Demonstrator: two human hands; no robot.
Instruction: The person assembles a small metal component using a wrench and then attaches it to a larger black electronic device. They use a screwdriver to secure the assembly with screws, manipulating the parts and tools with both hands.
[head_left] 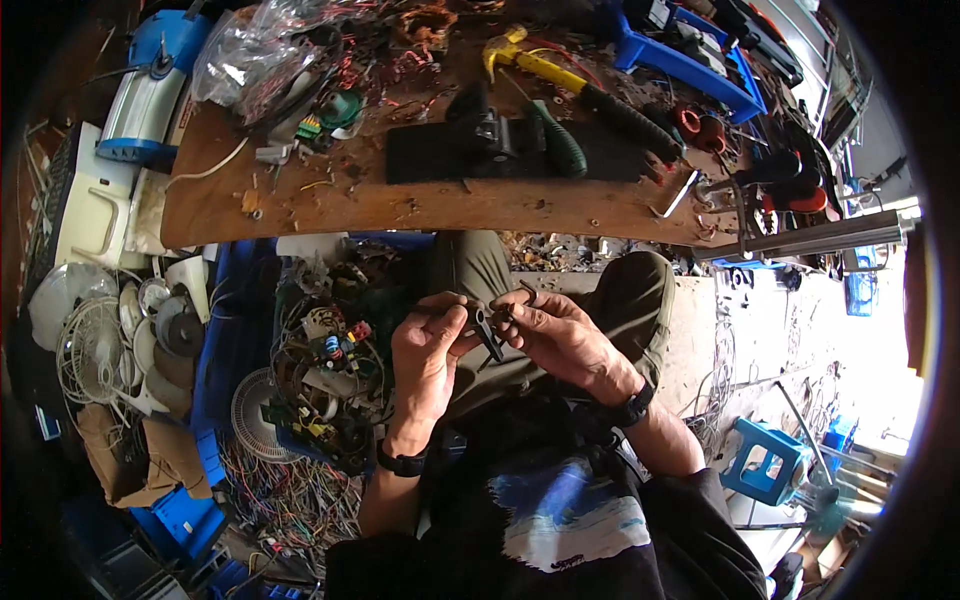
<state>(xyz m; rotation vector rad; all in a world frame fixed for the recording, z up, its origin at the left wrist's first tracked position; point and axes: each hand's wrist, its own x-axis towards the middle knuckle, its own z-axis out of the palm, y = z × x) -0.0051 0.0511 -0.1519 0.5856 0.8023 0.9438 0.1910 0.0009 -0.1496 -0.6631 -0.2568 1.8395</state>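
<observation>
My left hand (430, 345) and my right hand (560, 335) meet over my lap, below the edge of a wooden workbench (300, 205). Between their fingertips they hold a small dark plastic-and-metal part (488, 330), gripped from both sides. My left fingers pinch its left end, while my right thumb and fingers close on its right end. A dark band sits on each wrist. What the part is exactly is too small to tell.
On the workbench lie a yellow-handled hammer (545, 68), green-handled pliers (560, 140), a black mat (440, 150) and a plastic bag of wires (265, 50). A blue crate of wires and electrical scrap (320, 380) stands at my left. A blue stool (765, 460) stands at the right.
</observation>
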